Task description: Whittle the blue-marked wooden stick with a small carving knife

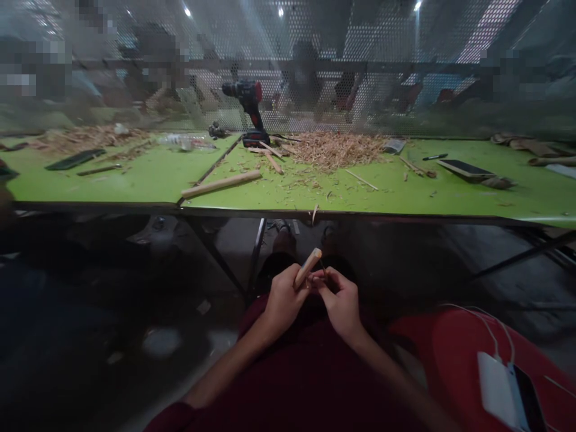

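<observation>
Over my lap, my left hand [287, 295] is wrapped round a short pale wooden stick [308, 268], which tilts up and to the right with its cut end showing. Close beside it on the right, my right hand [341, 298] has its fingers pressed together near the stick. A thin dark piece shows at those fingers, too small to make out. The fingertips of both hands almost meet below the stick's upper end.
Ahead is a green table [153, 180] bearing a cordless drill [250, 111], wood shavings [337, 150], a wooden rod [221, 183] and a phone [465, 168]. A perforated metal screen [279, 36] stands behind. At right, a red seat [454, 354] holds a white power bank [497, 384].
</observation>
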Demonstrator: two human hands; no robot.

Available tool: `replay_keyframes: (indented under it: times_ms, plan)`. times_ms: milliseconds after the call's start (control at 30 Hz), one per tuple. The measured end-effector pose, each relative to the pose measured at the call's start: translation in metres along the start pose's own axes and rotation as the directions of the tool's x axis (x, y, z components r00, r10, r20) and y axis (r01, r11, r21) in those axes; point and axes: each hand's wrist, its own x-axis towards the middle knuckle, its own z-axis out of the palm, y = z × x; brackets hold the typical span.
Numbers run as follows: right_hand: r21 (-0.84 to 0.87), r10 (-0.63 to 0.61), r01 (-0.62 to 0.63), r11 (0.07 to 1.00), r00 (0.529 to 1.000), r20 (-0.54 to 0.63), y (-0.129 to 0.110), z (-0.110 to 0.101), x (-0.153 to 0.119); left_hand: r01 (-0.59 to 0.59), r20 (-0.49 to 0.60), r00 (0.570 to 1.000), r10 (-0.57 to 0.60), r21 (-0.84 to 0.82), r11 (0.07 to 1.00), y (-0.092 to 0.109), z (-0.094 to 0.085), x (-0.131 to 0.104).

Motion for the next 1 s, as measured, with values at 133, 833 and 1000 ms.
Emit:
replay_keyframes:
  times_ms: [133,833,1000]
  plan:
    - [0.061,0.053,-0.055,0.997,0.998,0.023,0.0,0.001,0.0,0.001,-0.018,1.0,0.0,0.011,1.0,0.0,0.0,0.0]
    - [0.07,0.083,-0.079,0.994,0.995,-0.058,-0.002,0.004,0.0,-0.004,-0.005,1.0,0.004,0.031,1.0,-0.003,0.005,-0.004]
    - [0.042,0.065,-0.062,0.997,0.995,-0.073,-0.004,0.005,0.001,-0.008,-0.014,1.0,0.008,0.04,0.999,-0.005,0.006,-0.004]
